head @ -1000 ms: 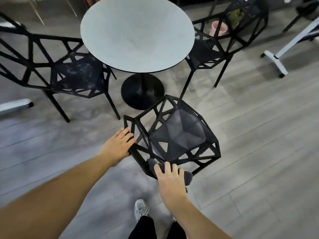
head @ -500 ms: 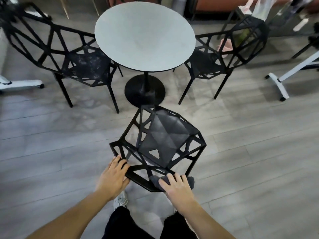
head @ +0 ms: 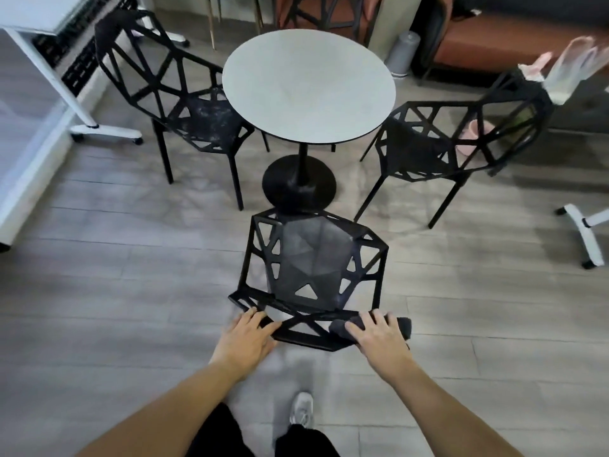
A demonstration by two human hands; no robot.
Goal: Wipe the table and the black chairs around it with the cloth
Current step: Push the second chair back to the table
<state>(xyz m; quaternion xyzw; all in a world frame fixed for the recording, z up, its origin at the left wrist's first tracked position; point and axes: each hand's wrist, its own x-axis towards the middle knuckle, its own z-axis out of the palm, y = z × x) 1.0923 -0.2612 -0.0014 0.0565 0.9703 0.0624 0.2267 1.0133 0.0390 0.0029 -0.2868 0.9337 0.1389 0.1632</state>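
Observation:
A round grey table [head: 308, 84] on a black pedestal stands in the middle, with three black lattice chairs around it. The nearest chair [head: 313, 265] faces the table, its backrest top toward me. My left hand [head: 245, 339] grips the left end of that backrest rail. My right hand [head: 379, 338] presses a dark grey cloth [head: 403, 326] onto the right end of the rail, fingers curled over it. A second chair [head: 184, 103] stands at the table's left, a third chair [head: 445, 143] at its right.
A white rolling desk frame [head: 82, 123] stands at the left, another white wheeled leg [head: 586, 232] at the right. A grey bin [head: 403, 54] and a brown sofa [head: 514, 41] lie behind the table. A plastic bag [head: 566, 70] hangs on the right chair. My shoe [head: 301, 412] is below.
The near chair has turned to face the table squarely. My left hand slid from its side rail to the backrest top. My view pulled back and up.

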